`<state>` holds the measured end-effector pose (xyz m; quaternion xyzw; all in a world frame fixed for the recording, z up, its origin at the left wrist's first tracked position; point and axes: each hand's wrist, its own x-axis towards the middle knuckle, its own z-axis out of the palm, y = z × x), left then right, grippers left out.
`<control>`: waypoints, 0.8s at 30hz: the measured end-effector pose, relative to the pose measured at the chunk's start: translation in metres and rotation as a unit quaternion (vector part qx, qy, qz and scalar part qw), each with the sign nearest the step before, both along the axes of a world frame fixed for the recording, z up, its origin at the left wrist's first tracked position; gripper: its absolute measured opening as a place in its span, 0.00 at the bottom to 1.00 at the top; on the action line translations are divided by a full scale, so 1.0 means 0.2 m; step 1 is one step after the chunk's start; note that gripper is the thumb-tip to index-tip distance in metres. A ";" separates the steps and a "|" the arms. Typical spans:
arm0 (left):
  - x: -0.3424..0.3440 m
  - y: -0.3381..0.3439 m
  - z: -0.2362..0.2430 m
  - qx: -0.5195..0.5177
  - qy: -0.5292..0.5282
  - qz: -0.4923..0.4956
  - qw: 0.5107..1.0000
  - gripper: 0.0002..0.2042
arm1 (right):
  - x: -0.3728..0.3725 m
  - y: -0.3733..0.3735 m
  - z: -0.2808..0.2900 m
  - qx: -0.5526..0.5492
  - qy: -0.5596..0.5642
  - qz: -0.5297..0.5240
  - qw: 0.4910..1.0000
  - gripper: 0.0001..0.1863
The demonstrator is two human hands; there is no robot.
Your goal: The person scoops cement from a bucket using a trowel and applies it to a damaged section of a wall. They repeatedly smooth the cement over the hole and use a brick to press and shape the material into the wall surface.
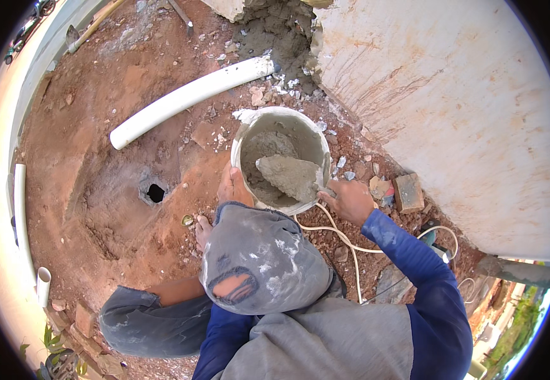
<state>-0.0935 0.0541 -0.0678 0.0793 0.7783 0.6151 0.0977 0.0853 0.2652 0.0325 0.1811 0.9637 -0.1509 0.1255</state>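
Observation:
A white bucket (280,113) holds grey, wet mortar (272,142). My right hand (350,201) is closed on a trowel at the bucket's right rim; its blade (287,171), coated in mortar, lies inside. My left hand (232,189) grips the bucket's left side, partly hidden behind my grey-clad knee (262,253), where torn fabric shows skin. A bare foot (203,234) rests on the red soil below that hand.
Above left lies a white pipe (180,101), near a small hole (156,193). A stained wall (439,95) rises at right, beside rubble and a brick (408,193). Pale cords (354,250) cross the soil. More pipes (20,209) and long-handled tools (88,35) line the left.

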 end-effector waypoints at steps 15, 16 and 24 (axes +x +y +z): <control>0.00 -0.20 -0.02 0.063 -0.114 0.138 0.982 0.21 | -0.71 -0.20 0.49 -0.327 0.000 0.027 0.945 0.22; -0.01 -0.19 -0.02 0.065 -0.113 0.139 0.982 0.21 | -0.78 -0.15 0.46 -0.370 -0.003 0.017 0.929 0.22; 0.00 -0.06 -0.06 0.065 -0.124 0.092 0.986 0.20 | -1.22 1.07 0.22 -0.324 0.131 -0.279 0.894 0.23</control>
